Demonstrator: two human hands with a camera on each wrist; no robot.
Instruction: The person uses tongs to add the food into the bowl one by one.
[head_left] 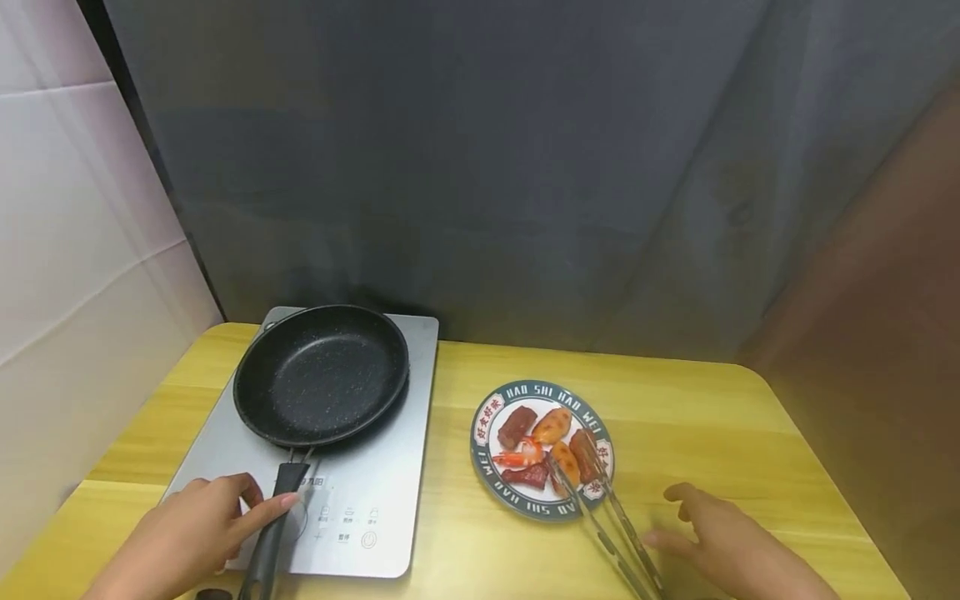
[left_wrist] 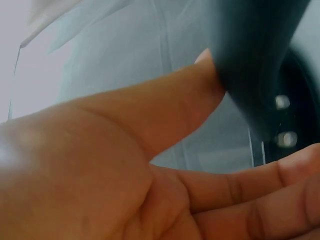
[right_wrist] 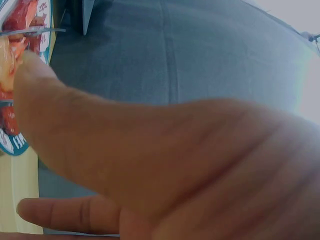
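Note:
A black frying pan (head_left: 321, 375) sits on a silver induction cooker (head_left: 401, 500), its handle (head_left: 264, 557) pointing towards me. My left hand (head_left: 198, 527) is at that handle, thumb laid across it. In the left wrist view the fingers (left_wrist: 235, 190) stretch out apart from the handle and do not wrap it. A pair of metal tongs (head_left: 635, 537) rests with its tips over food on a round plate (head_left: 483, 475). Just right of the tongs is my right hand (head_left: 723, 537), holding nothing, thumb and fingers spread.
On the plate lie a shrimp (head_left: 525, 452), brown meat pieces (head_left: 517, 427) and orange-yellow pieces (head_left: 552, 425). The wooden table (head_left: 697, 433) ends at a dark grey curtain (head_left: 480, 167). A white cloth (head_left: 82, 208) hangs at the left. A dark object (head_left: 213, 594) shows partly at the bottom edge.

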